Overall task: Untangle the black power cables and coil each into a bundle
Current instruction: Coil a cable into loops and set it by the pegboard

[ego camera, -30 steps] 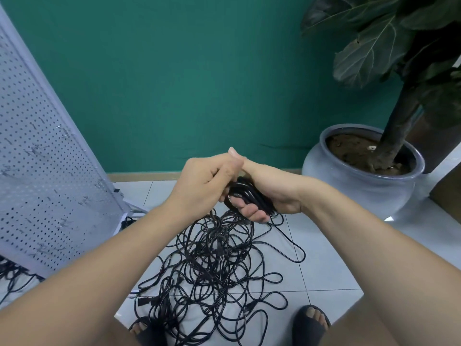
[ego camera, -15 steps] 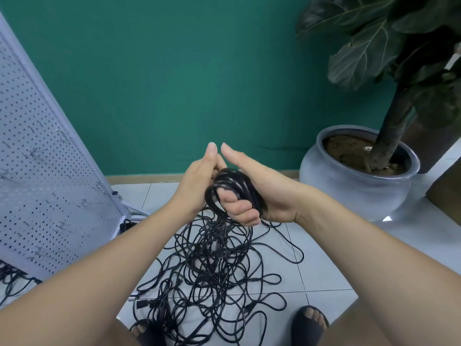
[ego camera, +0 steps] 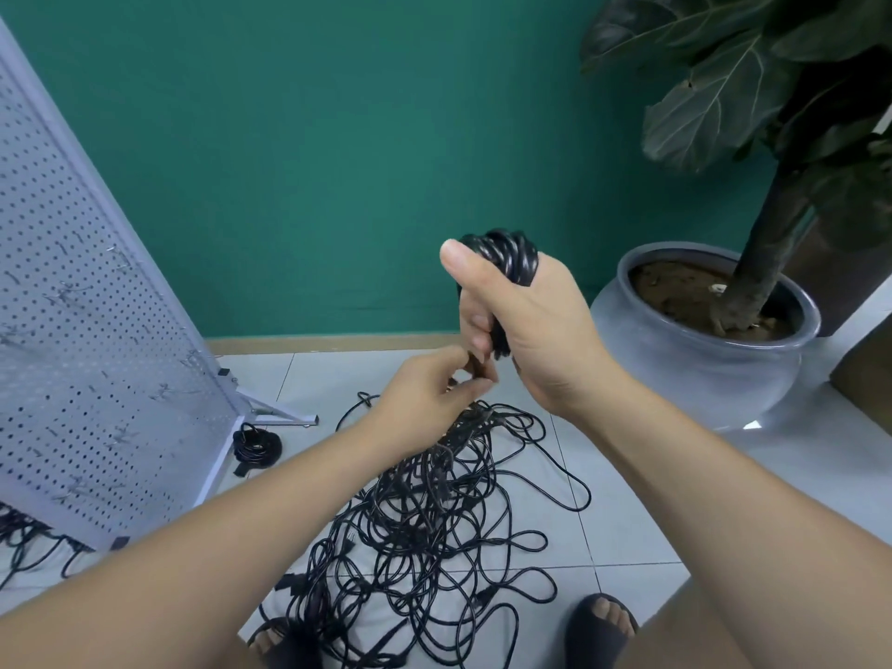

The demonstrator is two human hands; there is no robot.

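Right hand (ego camera: 531, 330): raised in front of the green wall, fingers (ego camera: 475, 325) curled tight round a coiled cable bundle (ego camera: 507, 255), thumb pressed along its near side. Only the top of the coil and a strip by the fingertips show; the palm hides the rest.

Left hand (ego camera: 425, 403): just below the right, fingertips drawn together and pinching a short dark piece (ego camera: 478, 366) under the bundle. Whether this is the cable's end cannot be made out.

Tangled cables (ego camera: 434, 523): loose heap on the tiled floor (ego camera: 627, 499), under both forearms, which cover part of it. Single strands cannot be traced; the lower edge is cut off.

Second bundle (ego camera: 256, 446): lies coiled on the floor beside the foot of the pegboard (ego camera: 72, 306). More cable loops show under the board, partly cut off at the left.

Plant pot (ego camera: 700, 379): stands to the right, well apart from the heap. A sandal (ego camera: 601, 625) shows at the bottom edge.
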